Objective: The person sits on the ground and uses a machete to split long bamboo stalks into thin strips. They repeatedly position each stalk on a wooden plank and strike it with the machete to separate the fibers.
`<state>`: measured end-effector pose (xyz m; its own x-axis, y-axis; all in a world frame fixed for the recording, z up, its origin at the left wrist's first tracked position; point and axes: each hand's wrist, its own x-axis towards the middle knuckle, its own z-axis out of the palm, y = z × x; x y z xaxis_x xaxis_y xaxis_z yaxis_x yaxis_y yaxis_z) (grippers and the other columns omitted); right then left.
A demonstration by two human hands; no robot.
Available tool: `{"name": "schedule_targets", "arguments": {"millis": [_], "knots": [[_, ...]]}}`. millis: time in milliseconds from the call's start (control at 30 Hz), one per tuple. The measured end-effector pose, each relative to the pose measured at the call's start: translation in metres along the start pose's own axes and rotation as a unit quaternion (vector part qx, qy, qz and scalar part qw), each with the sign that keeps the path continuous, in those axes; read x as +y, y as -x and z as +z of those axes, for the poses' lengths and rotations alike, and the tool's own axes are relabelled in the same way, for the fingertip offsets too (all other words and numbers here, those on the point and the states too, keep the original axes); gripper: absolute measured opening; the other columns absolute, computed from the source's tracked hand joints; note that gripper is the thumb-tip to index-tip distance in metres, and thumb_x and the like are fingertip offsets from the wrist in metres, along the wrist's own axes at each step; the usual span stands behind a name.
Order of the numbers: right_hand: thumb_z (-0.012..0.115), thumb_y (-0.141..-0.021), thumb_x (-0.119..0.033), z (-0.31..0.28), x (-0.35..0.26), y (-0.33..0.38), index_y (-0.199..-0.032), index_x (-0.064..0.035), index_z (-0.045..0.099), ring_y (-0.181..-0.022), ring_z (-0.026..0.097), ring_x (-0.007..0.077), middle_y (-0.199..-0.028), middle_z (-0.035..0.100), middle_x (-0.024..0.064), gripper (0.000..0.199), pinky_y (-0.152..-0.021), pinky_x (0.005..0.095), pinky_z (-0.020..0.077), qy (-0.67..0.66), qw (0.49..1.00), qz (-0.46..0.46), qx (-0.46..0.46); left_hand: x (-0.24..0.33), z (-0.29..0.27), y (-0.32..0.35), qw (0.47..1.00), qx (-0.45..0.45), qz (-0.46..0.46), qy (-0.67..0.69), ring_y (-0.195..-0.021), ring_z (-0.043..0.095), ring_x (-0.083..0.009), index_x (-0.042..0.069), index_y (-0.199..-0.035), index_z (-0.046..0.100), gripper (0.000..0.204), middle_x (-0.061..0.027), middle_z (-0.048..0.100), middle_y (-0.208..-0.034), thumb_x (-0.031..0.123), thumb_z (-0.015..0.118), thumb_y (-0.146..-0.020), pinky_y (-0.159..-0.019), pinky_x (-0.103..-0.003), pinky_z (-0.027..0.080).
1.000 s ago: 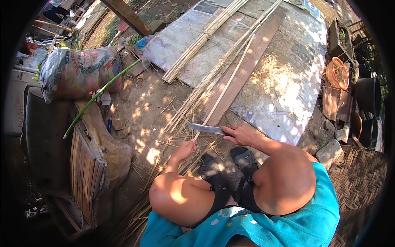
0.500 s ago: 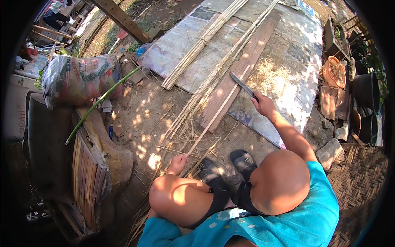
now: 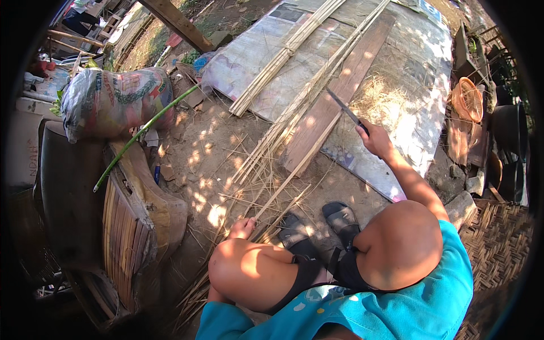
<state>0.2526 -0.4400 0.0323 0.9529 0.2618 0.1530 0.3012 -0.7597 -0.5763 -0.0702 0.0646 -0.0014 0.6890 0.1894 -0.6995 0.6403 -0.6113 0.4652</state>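
Observation:
My right hand [image 3: 375, 139] is closed round the dark handle of a knife [image 3: 344, 108], whose long blade points up and left over a brown wooden plank [image 3: 345, 90]. Near my left knee, my left hand [image 3: 243, 228] pinches the near end of a thin bamboo strip [image 3: 292, 173]. From there the strip runs up and away onto the plank, with its far part passing near the blade. Loose pale strips [image 3: 283, 131] lie along the plank's left side, and a tied bundle of strips [image 3: 283, 54] rests farther left. Curly shavings [image 3: 381, 97] are heaped right of the plank.
A printed sheet [image 3: 422, 79] lies under the plank and bundle. At left stand a stuffed sack [image 3: 116, 102], a green stalk [image 3: 144, 130] and a worn wooden piece [image 3: 153, 209]. An orange basket [image 3: 467, 100], stones and a woven mat [image 3: 501, 249] are on the right.
The knife and my right hand have shifted slightly right, and the blade now sits more clearly above the plank. My left hand keeps its grip on the strip. The whole view has shifted a little.

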Motion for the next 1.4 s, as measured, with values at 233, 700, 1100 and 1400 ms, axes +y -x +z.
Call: {"name": "schedule_targets", "arguments": {"millis": [233, 700, 1100, 1400], "knots": [[0.052, -0.105, -0.045, 0.058, -0.109, 0.099, -0.132, -0.014, 0.056, -0.083, 0.068, 0.048, -0.097, 0.068, 0.0248, 0.041, -0.076, 0.0549, 0.056, 0.019, 0.957, -0.107, -0.269, 0.132, 0.032, -0.025, 0.965, 0.107, 0.201, -0.133, -0.085, 0.065, -0.0532, 0.002, -0.095, 0.058, 0.042, -0.0297, 0.067, -0.085, 0.04, 0.045, -0.107, -0.074, -0.06, 0.048], [0.056, -0.104, -0.04, 0.035, -0.108, 0.091, -0.131, -0.009, 0.061, -0.077, 0.068, 0.0472, -0.087, 0.07, 0.0246, 0.041, -0.069, 0.0547, 0.0548, 0.006, 0.969, -0.12, -0.215, 0.116, 0.024, -0.058, 0.974, 0.013, 0.225, 0.023, -0.071, 0.054, -0.0401, -0.004, -0.092, 0.058, 0.049, -0.0262, 0.059, -0.078, 0.038, 0.041, -0.111, -0.072, -0.048, 0.046], [0.055, -0.105, -0.041, 0.002, -0.008, 0.024, -0.127, -0.0053, 0.061, -0.081, 0.068, 0.0496, -0.087, 0.07, 0.0268, 0.043, -0.074, 0.0561, 0.0541, 0.037, 0.995, 0.094, -0.024, 0.065, -0.005, -0.031, 0.989, -0.035, 0.142, -0.024, -0.075, 0.063, -0.0387, 0.001, -0.084, 0.062, 0.054, -0.0209, 0.065, -0.08, 0.045, 0.043, -0.108, -0.075, -0.049, 0.049], [0.055, -0.104, -0.044, 0.054, -0.118, 0.1, -0.137, -0.0123, 0.055, -0.084, 0.069, 0.0475, -0.096, 0.069, 0.0249, 0.046, -0.075, 0.0544, 0.0555, -0.021, 0.971, -0.081, -0.223, 0.139, 0.014, -0.05, 0.946, 0.162, 0.172, -0.22, -0.081, 0.068, -0.0517, 0.001, -0.099, 0.057, 0.046, -0.0322, 0.068, -0.082, 0.044, 0.041, -0.108, -0.073, -0.063, 0.052]]}}
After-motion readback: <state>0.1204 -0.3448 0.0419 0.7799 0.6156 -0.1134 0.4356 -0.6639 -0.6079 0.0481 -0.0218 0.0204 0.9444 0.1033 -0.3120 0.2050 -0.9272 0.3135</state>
